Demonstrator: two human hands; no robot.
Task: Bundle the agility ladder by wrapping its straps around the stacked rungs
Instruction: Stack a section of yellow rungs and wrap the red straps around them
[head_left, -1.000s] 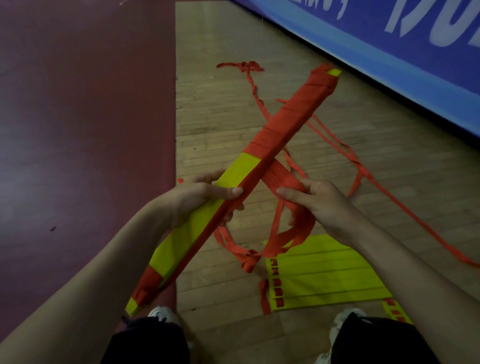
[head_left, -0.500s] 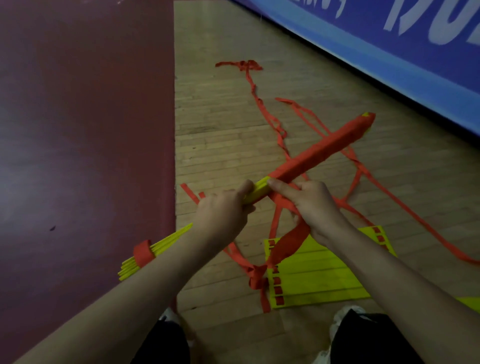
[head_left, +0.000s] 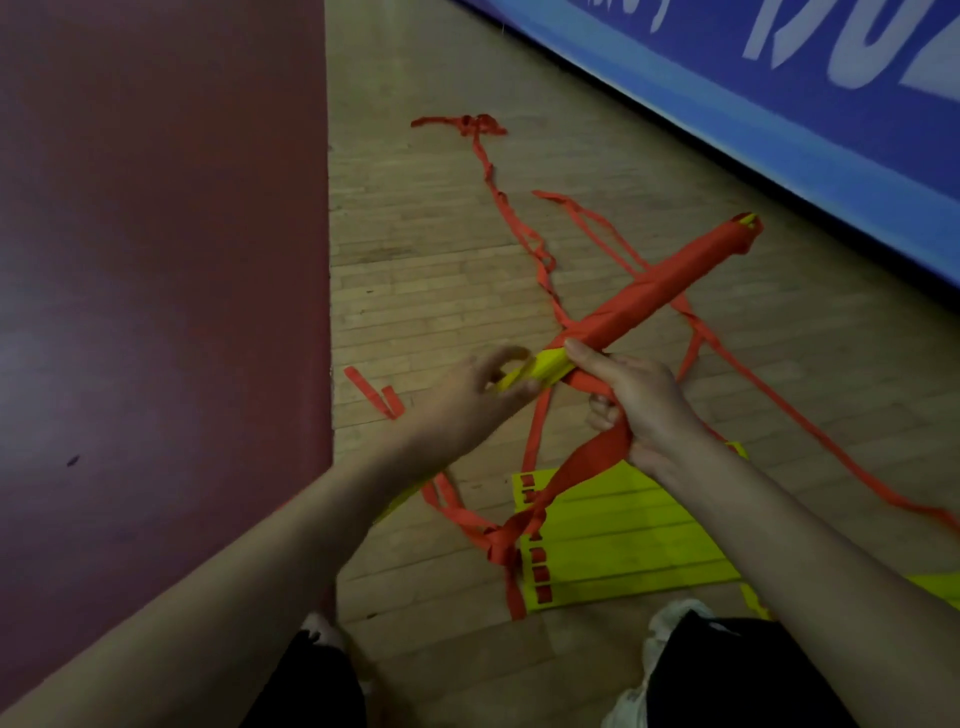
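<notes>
Stacked rungs (head_left: 654, 288) — centre of frame, far half wrapped in red; bare yellow part is gripped by the left hand (head_left: 457, 405) for steadiness. Strap (head_left: 592, 457) — clutched taut in the curled right hand (head_left: 649, 405), likely for another turn.

Yellow rungs (head_left: 540, 368) in red straps (head_left: 597, 457); blue banner (head_left: 779, 93), white lettering; maroon mat (head_left: 156, 260).

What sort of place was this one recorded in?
Probably an indoor sports hall: a wood-strip floor, a dark red court surface beside it, and a blue lettered banner along the edge.
</notes>
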